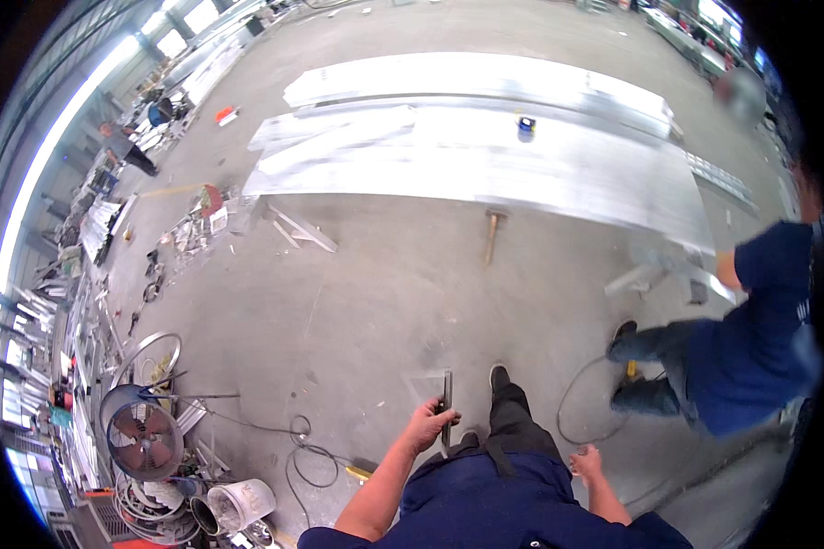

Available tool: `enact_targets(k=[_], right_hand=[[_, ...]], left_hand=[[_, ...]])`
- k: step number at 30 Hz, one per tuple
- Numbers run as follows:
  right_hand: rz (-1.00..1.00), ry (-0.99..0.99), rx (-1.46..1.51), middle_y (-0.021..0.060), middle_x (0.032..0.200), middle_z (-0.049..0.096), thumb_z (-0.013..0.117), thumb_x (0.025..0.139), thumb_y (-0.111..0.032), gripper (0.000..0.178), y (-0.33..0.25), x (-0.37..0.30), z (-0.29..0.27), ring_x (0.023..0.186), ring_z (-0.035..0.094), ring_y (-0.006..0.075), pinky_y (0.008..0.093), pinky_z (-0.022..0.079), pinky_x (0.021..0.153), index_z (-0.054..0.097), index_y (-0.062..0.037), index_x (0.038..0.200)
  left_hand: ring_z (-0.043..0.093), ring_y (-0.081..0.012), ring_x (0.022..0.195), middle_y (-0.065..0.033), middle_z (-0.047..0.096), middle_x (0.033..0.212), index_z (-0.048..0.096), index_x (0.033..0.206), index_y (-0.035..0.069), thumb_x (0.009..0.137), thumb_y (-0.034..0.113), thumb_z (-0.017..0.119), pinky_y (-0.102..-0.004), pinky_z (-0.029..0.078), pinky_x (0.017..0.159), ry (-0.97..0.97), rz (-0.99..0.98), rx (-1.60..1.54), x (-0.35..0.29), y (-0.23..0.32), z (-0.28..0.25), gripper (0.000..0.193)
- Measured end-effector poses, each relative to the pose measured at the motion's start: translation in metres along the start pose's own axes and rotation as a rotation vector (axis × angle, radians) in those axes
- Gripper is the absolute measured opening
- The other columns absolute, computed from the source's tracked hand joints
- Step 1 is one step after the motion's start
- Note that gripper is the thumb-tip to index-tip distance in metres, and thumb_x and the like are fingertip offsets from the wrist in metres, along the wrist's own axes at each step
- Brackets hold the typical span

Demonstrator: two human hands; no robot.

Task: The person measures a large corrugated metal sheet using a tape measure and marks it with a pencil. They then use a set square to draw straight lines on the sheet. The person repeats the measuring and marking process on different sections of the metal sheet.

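My left hand (428,425) is closed around a narrow dark metal bar (448,389), which points away from me in front of my left thigh. Its exact kind is too small to make out. Down by my right hip hangs my right hand (589,462), its fingers loosely bent and apart, with nothing visible in them. Ahead, long silvery metal panels (577,174) lie stacked on low supports. A blue and black tape measure (526,124) rests on top of them. A hammer (492,236) with a wooden handle is by the stack's near edge.
At right a co-worker in a dark blue shirt (751,339) stands close to the stack. Cables (311,448) trail over the floor on both sides of me. A round fan (143,435) and a white bucket (241,503) stand at lower left. Another person (130,149) is far left.
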State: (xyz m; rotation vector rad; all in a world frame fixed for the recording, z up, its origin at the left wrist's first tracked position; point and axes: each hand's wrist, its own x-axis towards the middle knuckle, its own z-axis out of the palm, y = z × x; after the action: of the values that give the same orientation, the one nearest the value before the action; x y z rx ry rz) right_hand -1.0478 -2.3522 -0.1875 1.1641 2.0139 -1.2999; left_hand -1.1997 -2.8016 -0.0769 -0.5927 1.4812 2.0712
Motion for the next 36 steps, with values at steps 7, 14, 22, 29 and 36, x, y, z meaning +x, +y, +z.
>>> enact_targets(k=[7,14,22,29,36], right_hand=[[-0.145,-0.118,-0.400,0.0186,0.104,0.067,0.084,0.065,-0.029,0.065,-0.154,0.144,0.037,0.093,0.067,0.0302,0.0394,0.054,0.081,0.058,0.0018,0.117],[-0.612,-0.113,-0.574,0.0201,0.103,0.066,0.070,0.073,-0.024,0.052,-0.432,0.171,0.143,0.096,0.064,0.0313,0.0395,0.051,0.083,0.059,-0.0018,0.118],[-0.387,-0.162,-0.638,0.0109,0.069,0.068,0.061,0.079,-0.016,0.021,-0.448,0.093,0.248,0.057,0.064,0.0186,0.0326,0.051,0.048,0.065,0.0035,0.087],[-0.447,-0.265,-0.760,0.0168,0.079,0.069,0.068,0.076,-0.021,0.032,-0.550,0.016,0.434,0.070,0.069,0.0268,0.0366,0.055,0.067,0.065,-0.0009,0.100],[-0.885,-0.154,-0.603,0.0152,0.083,0.068,0.068,0.078,-0.020,0.027,-0.716,-0.022,0.619,0.080,0.068,0.0304,0.0404,0.054,0.075,0.060,-0.0032,0.098]], left_hand=[[0.066,-0.0180,0.073,-0.0098,0.066,0.090,0.057,0.109,-0.002,0.088,0.005,0.063,-0.0308,0.054,0.068,0.151,0.050,-0.042,0.063,0.084,-0.032,0.023],[0.062,-0.0174,0.069,-0.0071,0.061,0.083,0.056,0.109,0.001,0.086,0.004,0.062,-0.0304,0.052,0.061,0.401,0.057,-0.244,0.058,0.138,-0.105,0.024],[0.052,-0.0157,0.052,-0.0092,0.057,0.066,0.062,0.090,-0.004,0.095,0.028,0.051,-0.0294,0.043,0.050,0.581,0.006,-0.215,0.062,0.201,-0.315,0.034],[0.057,-0.0172,0.063,-0.0103,0.063,0.076,0.061,0.100,-0.005,0.099,0.030,0.046,-0.0268,0.045,0.056,0.737,0.159,-0.581,0.073,0.326,-0.477,0.038],[0.061,-0.0168,0.082,-0.0107,0.066,0.095,0.056,0.123,-0.009,0.090,0.004,0.060,-0.0290,0.050,0.076,0.839,0.289,-0.582,0.099,0.390,-0.639,0.035]])
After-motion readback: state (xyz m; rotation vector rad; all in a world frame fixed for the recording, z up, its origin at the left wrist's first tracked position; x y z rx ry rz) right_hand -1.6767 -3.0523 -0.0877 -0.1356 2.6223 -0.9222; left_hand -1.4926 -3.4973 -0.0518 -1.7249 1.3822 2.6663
